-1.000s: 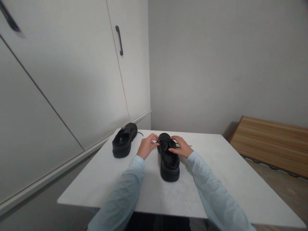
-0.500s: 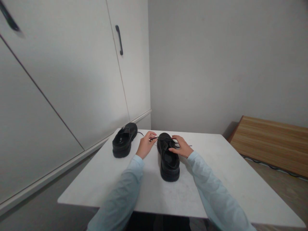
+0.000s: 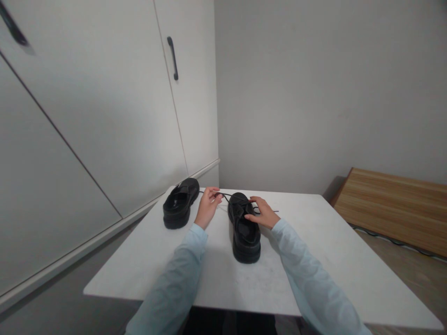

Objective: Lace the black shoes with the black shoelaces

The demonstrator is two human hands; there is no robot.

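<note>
A black shoe (image 3: 246,246) stands on the white table with its heel towards me. To its left, my left hand (image 3: 208,204) is closed on a black shoelace (image 3: 226,194), which runs taut across to the shoe's toe end. My right hand (image 3: 262,213) rests at the shoe's right side, its thumb near the opening and its fingers pinching lace over the tongue. A loose lace end sticks out beyond that hand to the right. The second black shoe (image 3: 180,204) sits farther left, with a bit of lace showing beside its toe.
The white table (image 3: 321,260) stands before a grey wall (image 3: 314,93). White cabinet doors (image 3: 104,116) with dark handles rise along the left. A wood-grain board (image 3: 394,209) lies low at the right, with a dark cable along its lower edge.
My left hand has moved slightly left and up, away from the shoe, drawing the lace out longer. My right hand and both shoes have stayed in place.
</note>
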